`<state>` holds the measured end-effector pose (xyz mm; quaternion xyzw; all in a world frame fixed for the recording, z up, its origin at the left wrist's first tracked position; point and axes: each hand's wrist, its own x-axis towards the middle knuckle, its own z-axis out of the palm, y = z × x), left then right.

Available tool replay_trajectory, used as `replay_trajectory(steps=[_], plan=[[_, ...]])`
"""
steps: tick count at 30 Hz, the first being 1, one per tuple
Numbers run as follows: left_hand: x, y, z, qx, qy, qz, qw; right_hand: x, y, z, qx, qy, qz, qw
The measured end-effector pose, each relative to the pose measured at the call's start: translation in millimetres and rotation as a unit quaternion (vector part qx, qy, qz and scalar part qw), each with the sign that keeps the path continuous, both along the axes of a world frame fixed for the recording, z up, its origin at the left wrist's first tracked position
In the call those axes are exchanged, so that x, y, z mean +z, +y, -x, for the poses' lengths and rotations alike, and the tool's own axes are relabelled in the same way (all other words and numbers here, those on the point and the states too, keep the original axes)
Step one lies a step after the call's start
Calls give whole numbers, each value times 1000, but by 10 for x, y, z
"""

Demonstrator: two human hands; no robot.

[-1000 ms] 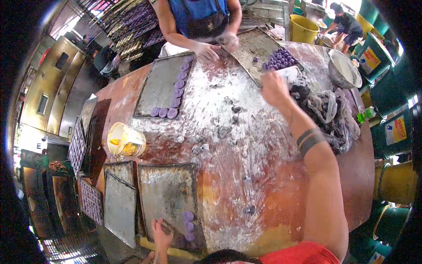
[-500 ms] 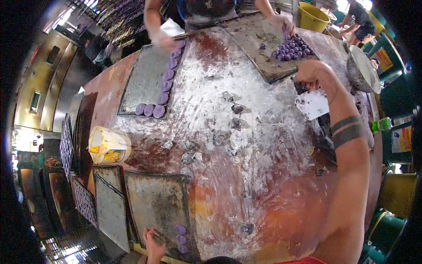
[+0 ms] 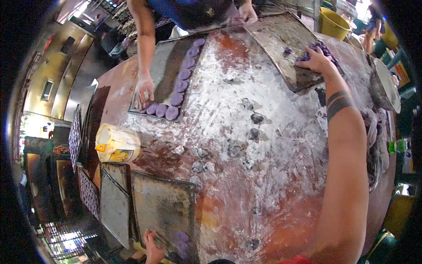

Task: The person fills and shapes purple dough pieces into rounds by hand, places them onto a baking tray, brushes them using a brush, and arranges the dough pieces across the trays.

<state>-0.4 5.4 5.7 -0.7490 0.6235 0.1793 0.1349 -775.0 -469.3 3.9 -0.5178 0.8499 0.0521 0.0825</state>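
Observation:
My right hand (image 3: 317, 60) reaches across the table onto a pile of small purple dough balls (image 3: 326, 49), its thumb and fingers spread at the pile's near side. The balls lie on a worn metal tray (image 3: 281, 48); a loose one (image 3: 287, 50) sits apart. At the bottom, my left hand (image 3: 154, 248) is at the near end of a dark baking tray (image 3: 165, 200), fingers slightly bent and apart, nothing visible in them. Beside it on that tray lie flattened purple dough discs (image 3: 182, 240), blurred.
Opposite, a person's hand (image 3: 144, 91) is at the end of a row of purple discs (image 3: 161, 110) on another tray; their other hand (image 3: 248, 14) holds something pinkish-purple. A white bucket (image 3: 118, 143) stands left, a metal bowl (image 3: 384, 86) right. Flour and dough scraps cover the table.
My right hand has moved from the table's right side onto the dough balls; a white flat piece by it no longer shows. The other person's hands left the pile and moved to the row's end.

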Motion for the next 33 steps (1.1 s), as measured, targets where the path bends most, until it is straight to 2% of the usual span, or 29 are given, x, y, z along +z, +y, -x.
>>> replay_trajectory(steps=[1,2,4,6,8,10,11,12,13,16,18,20,22,23,24,25,27,28,29,30,32,33], plan=[[110,-73,137,32,12,-19,999,-7,-39,20,10,-5,-14,1000],[183,-86,210,65,25,-40,997,-97,-98,143,13,-23,34,999],[25,20,22,41,42,-29,998,-82,-236,245,4,-49,6,999],[-87,109,-96,13,61,-10,998,-191,-215,208,-10,-18,49,999],[-68,76,-60,-17,76,18,997,-387,-119,245,-15,-9,181,983],[100,-72,197,53,115,27,992,-669,-227,701,-21,-136,258,956],[170,-109,272,86,135,29,987,-775,-228,867,-74,-364,347,861],[184,-95,260,67,113,23,991,-707,-151,880,-120,-565,410,705],[174,-86,248,48,92,19,994,-201,178,499,-231,-567,467,638],[110,-69,193,15,71,30,997,-128,417,819,-168,-775,514,326],[166,-57,194,27,68,21,997,115,760,756,-51,-868,413,271],[295,-217,277,56,65,-17,996,387,1228,450,41,-904,370,211],[275,-394,270,52,47,-24,997,600,1729,-233,101,-902,392,148],[307,-471,296,56,37,-29,997,526,1950,-474,96,-907,391,126],[487,-609,510,46,120,33,991,493,2173,-813,88,-912,387,105],[667,-720,772,35,196,95,975,444,2339,-1201,67,-924,371,57],[437,-877,970,3,369,100,924,229,2740,-2038,-33,-927,368,66],[295,-937,1120,6,493,84,866,64,2951,-2497,-93,-927,353,86],[194,-976,1256,9,609,64,790,-97,3167,-2965,-146,-929,324,107],[161,-984,1339,94,704,-11,704,-534,3284,-3266,-165,-934,282,141],[146,-969,1415,263,826,-159,472,-265,3709,-3985,-151,-962,129,186],[210,-936,1406,273,826,-197,453,-220,3854,-4189,-97,-979,31,176]])
